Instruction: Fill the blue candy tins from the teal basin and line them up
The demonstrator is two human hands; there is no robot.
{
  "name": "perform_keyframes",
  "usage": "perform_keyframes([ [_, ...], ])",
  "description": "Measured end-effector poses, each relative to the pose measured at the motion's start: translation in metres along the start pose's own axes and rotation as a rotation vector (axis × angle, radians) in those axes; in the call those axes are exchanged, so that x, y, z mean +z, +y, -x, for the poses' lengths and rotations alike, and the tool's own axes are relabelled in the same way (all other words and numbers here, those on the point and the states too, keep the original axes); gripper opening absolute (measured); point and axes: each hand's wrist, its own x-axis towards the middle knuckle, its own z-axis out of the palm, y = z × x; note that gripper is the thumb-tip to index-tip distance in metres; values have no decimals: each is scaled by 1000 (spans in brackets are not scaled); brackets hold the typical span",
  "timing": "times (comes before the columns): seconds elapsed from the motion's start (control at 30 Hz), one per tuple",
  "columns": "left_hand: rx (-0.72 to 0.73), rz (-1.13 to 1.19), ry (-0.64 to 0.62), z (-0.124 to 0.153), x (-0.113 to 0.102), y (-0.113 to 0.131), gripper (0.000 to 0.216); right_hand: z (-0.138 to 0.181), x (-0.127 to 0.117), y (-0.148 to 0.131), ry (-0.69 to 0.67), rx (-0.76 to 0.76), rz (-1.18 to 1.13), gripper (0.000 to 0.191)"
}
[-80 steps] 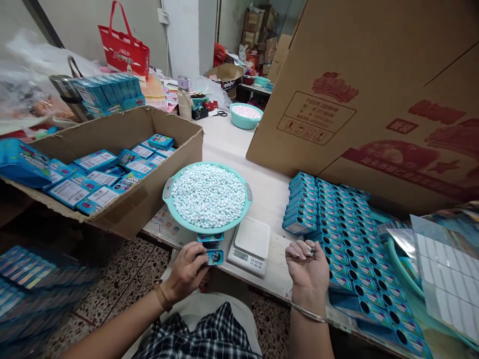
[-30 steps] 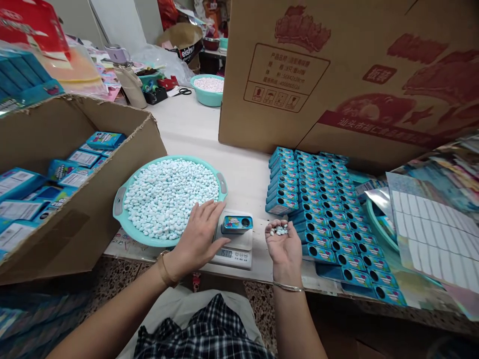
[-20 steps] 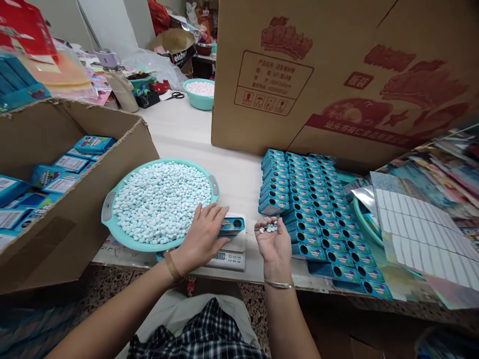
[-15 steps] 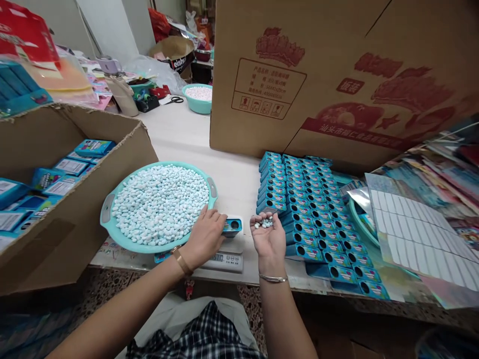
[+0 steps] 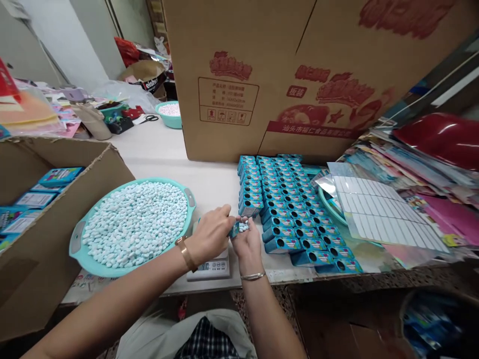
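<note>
My left hand (image 5: 211, 234) is closed around a small blue box (image 5: 234, 230), mostly hidden by the fingers. One end of the box is at my right palm. My right hand (image 5: 249, 248) is cupped palm up, holding several pale blue candies (image 5: 243, 227). Left of my hands lies a turquoise basin (image 5: 77, 239) full of the same kind of candies (image 5: 136, 222). Beneath my left wrist sits a white digital scale (image 5: 213, 271). Rows of blue boxes (image 5: 282, 244) with dark round holes in their tops stand right of my right hand.
A large printed carton (image 5: 228, 134) stands behind the rows. An open cardboard box (image 5: 93, 184) holding blue packs is at left. Sticker sheets (image 5: 381, 214) overhang a turquoise bowl (image 5: 331, 207) at right. Scissors (image 5: 149, 118) and a smaller candy bowl (image 5: 172, 121) lie farther back.
My left hand has lifted the blue box off the scale and moved it right to my cupped right hand. The view has turned to the right.
</note>
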Motion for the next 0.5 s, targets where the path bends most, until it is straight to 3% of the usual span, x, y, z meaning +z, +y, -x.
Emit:
perform_keyframes([
  [0.07,-19,-7,-41,-2,6,1,32,1,1,0,10,15,-19,29],
  [0.23,-6,-21,54,0,3,4,32,1,2,-1,-4,56,-53,30],
  [0.4,-51,-57,-22,0,8,2,33,-4,-3,0,-37,44,-2,24],
  [0.5,-65,-69,2,1,7,1,28,-5,-6,0,2,68,-46,22],
])
